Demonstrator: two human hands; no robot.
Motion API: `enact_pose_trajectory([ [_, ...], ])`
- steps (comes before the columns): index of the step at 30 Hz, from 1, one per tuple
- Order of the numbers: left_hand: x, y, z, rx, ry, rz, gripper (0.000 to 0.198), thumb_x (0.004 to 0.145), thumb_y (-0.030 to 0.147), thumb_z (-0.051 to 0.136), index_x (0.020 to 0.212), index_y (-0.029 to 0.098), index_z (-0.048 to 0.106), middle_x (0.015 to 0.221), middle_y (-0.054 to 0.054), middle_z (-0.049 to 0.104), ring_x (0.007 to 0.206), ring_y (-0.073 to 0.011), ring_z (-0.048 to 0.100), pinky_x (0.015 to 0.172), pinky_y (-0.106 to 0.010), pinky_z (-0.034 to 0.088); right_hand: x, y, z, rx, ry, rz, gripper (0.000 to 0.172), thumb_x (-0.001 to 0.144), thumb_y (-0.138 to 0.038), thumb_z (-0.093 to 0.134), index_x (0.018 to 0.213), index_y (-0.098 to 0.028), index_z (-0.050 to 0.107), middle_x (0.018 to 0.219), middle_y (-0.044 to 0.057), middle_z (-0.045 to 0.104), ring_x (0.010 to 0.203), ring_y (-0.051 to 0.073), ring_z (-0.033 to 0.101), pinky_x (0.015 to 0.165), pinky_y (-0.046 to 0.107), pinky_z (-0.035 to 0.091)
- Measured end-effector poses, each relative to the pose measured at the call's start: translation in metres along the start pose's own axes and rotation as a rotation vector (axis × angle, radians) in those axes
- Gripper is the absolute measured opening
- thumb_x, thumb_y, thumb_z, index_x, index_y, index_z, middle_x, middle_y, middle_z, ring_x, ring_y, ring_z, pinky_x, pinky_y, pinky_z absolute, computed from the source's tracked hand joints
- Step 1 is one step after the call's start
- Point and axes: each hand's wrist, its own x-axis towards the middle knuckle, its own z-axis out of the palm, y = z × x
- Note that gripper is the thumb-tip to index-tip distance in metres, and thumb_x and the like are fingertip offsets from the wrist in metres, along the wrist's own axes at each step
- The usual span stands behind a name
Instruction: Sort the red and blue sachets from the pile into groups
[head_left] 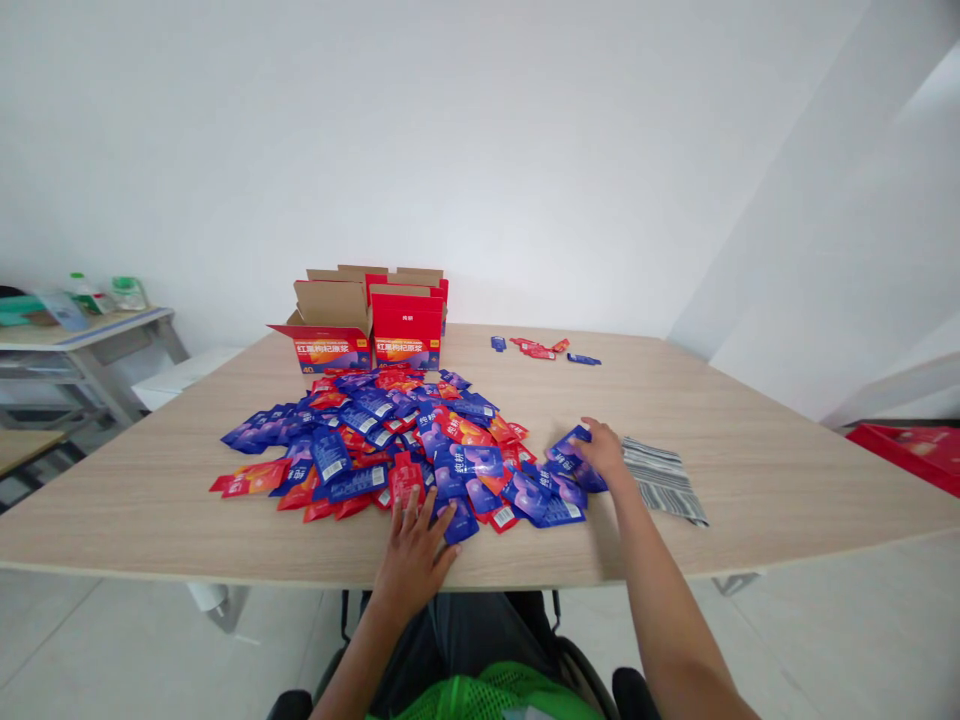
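A wide heap of blue and red pouches (375, 410) covers the middle of the wooden table. At its front edge, my left hand (415, 545) lies with fingers spread, fingertips touching a red pouch (406, 478) and close to a blue one (459, 522). My right hand (600, 448) reaches to the heap's right end, its thumb and fingers at the edge of a blue pouch (568, 446); whether they grip it is unclear. Just right of this hand lies a grey striped cloth (664, 480), flat on the table.
Open red cardboard boxes (407, 330) stand behind the heap. A few red pouches (536, 349) and blue pouches (583, 359) lie at the table's back. A red container (911, 450) is at the far right, and a side table (112, 328) with bottles is at left.
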Motion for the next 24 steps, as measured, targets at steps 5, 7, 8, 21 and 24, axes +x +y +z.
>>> enact_pose_trajectory([
  [5,0.002,0.001,-0.001,-0.008,-0.019,-0.008,0.06,0.092,0.041,0.061,0.15,0.032,0.048,0.158,-0.011,0.044,0.147,-0.0406,0.034,0.113,-0.063,0.037,-0.02,0.027,-0.01,0.048,0.109,0.118,0.031,0.097,-0.03,0.049,0.112,-0.012,0.069,0.099,0.014,0.071,0.093,0.025,0.065,0.084,0.036,0.049],
  [7,0.002,0.001,-0.002,-0.013,-0.023,-0.009,0.058,0.093,0.04,0.06,0.149,0.031,0.049,0.158,-0.011,0.044,0.147,-0.0412,0.035,0.113,-0.064,0.037,-0.034,0.035,-0.009,0.045,0.113,0.191,0.026,0.099,-0.032,0.054,0.11,-0.013,0.068,0.104,0.011,0.07,0.094,0.023,0.066,0.085,0.038,0.053],
  [8,0.003,0.001,-0.002,-0.016,-0.022,-0.009,0.057,0.093,0.04,0.059,0.149,0.031,0.049,0.158,-0.012,0.044,0.147,-0.0414,0.034,0.113,-0.064,0.037,-0.041,0.038,-0.008,0.041,0.109,0.227,0.026,0.1,-0.034,0.057,0.114,-0.014,0.066,0.11,0.01,0.068,0.097,0.022,0.066,0.086,0.04,0.055],
  [21,0.008,0.006,-0.011,-0.051,-0.072,-0.02,0.051,0.095,0.039,0.055,0.145,0.027,0.055,0.155,-0.014,0.047,0.148,-0.042,0.033,0.115,-0.065,0.033,-0.101,0.015,-0.021,0.0,0.103,0.152,0.046,0.101,-0.036,0.039,0.128,-0.009,0.065,0.114,0.023,0.071,0.108,0.034,0.066,0.089,0.044,0.05],
  [24,0.008,0.006,-0.01,-0.075,-0.084,-0.032,0.051,0.096,0.039,0.054,0.145,0.027,0.055,0.156,-0.014,0.046,0.15,-0.0401,0.028,0.118,-0.065,0.028,-0.115,-0.006,-0.014,0.043,-0.001,-0.112,0.044,0.1,-0.038,0.043,0.135,-0.02,0.062,0.131,0.013,0.067,0.121,0.028,0.061,0.101,0.041,0.045],
])
